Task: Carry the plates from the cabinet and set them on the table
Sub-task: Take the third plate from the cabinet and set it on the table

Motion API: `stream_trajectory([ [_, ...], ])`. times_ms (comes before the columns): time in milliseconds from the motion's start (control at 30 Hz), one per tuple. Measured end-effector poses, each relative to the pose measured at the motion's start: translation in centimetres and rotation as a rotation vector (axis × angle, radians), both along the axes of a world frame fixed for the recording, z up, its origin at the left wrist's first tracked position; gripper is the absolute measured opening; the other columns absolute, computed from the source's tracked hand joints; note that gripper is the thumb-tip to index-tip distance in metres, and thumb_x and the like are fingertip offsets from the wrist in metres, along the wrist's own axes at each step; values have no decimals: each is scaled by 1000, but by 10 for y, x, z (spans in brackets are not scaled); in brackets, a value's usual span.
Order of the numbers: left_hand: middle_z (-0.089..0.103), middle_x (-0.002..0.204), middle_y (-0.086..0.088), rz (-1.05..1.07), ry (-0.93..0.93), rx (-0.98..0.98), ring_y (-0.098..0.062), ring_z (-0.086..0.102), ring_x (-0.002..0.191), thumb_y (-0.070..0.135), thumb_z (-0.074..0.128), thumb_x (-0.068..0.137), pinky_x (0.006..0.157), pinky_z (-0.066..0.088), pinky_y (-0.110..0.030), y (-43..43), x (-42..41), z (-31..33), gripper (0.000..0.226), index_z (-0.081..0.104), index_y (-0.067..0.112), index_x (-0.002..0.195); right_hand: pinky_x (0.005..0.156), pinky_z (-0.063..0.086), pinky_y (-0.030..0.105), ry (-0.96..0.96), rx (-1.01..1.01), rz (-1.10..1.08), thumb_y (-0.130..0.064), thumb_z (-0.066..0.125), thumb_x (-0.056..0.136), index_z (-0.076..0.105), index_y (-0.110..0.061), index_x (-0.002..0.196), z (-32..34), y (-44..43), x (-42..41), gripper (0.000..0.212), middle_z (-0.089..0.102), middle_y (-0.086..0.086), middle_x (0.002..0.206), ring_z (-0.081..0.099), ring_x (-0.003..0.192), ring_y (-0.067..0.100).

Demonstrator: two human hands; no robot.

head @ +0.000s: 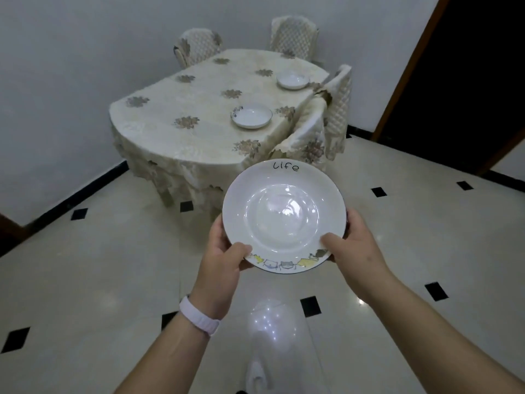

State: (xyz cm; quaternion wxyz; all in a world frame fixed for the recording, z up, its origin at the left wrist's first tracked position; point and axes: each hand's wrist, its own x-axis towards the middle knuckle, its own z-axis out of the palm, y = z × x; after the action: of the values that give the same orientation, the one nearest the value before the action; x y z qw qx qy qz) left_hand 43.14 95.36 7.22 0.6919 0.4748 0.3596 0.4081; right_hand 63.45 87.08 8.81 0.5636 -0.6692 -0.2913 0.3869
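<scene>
I hold a white deep plate (284, 214) with the word "Life" on its far rim and small cartoon figures on its near rim. My left hand (224, 254) grips its left edge, thumb on top of the rim. My right hand (352, 243) grips the right edge the same way. The plate hangs level above the floor, short of the table (199, 109). That table wears a cream cloth with flower prints. Two white plates lie on it: one (251, 115) near the right front, another (293, 80) further back on the right.
Cloth-covered chairs stand around the table: two at the far side (196, 45) (294, 34) and two on the right (339, 109) (306, 129). Glossy cream floor tiles with black diamond insets lie between me and the table. A dark doorway (468, 81) opens at the right.
</scene>
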Motion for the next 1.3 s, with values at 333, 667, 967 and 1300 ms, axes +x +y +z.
stream_trajectory([
  [333, 69, 108, 0, 107, -41, -7, -19, 65, 90, 1, 52, 68, 67, 55, -34, 115, -25, 5, 62, 60, 36, 119, 77, 61, 49, 3, 33, 109, -14, 56, 65, 55, -41, 110, 13, 132, -24, 52, 67, 0, 108, 67, 98, 27],
  [667, 71, 101, 5, 285, 50, -17, -13, 67, 84, 2, 52, 67, 65, 55, -29, 207, -41, -1, 60, 64, 43, 110, 68, 60, 42, 79, 50, 228, -9, 54, 65, 59, -44, 102, -12, 260, -34, 51, 72, -11, 94, 70, 87, 17],
  [967, 71, 101, 3, 422, 127, -23, -14, 67, 83, 1, 50, 66, 62, 54, -28, 322, -28, 10, 60, 63, 37, 112, 71, 60, 46, 55, 66, 382, -9, 52, 69, 56, -37, 118, -11, 400, -20, 56, 71, -12, 97, 70, 87, 19],
  [1300, 71, 103, 8, 594, 182, -14, -12, 68, 82, 1, 49, 65, 61, 55, -27, 405, -51, 14, 69, 57, 39, 122, 73, 62, 43, -15, 14, 563, -18, 55, 67, 51, -50, 113, -14, 516, -42, 56, 68, -16, 101, 69, 84, 7],
])
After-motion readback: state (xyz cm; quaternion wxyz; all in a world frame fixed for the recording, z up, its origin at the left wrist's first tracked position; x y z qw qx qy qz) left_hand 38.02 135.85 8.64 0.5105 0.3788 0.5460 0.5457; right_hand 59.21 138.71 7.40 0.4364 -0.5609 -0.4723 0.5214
